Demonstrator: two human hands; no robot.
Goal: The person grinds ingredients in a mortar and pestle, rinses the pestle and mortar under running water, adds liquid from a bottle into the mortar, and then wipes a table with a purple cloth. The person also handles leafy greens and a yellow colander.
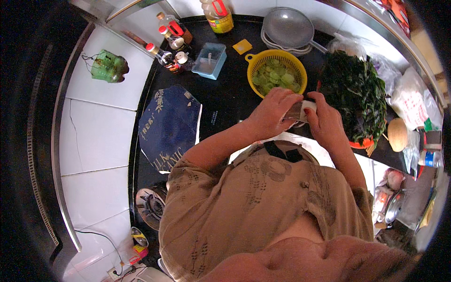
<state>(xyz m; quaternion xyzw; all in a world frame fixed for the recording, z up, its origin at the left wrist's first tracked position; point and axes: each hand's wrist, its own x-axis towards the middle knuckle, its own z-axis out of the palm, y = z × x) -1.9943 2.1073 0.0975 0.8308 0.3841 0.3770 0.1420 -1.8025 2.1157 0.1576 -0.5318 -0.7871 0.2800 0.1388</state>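
My left hand (273, 112) and my right hand (326, 118) meet at the counter's front edge, before my brown shirt. Between them is a small pale block-like object (307, 110) with a grey-brown flat side facing my left fingers. Both hands grip it; what it is exactly I cannot tell. A curved whitish rim shows partly below it, mostly hidden by my fingers. Just beyond my left hand stands a yellow plastic colander (251, 75) holding thin pale-green vegetable slices (276, 75). To the right of my right hand lies a large heap of dark leafy greens (356, 95).
A grey strainer (287, 28) rests on a bowl at the back. Sauce bottles (164, 56), a blue seasoning box (211, 61) and an oil bottle (218, 17) stand back left. A dark-blue printed bag (171, 130) and gas burner (152, 208) are left. A brown oval object (397, 134) lies right.
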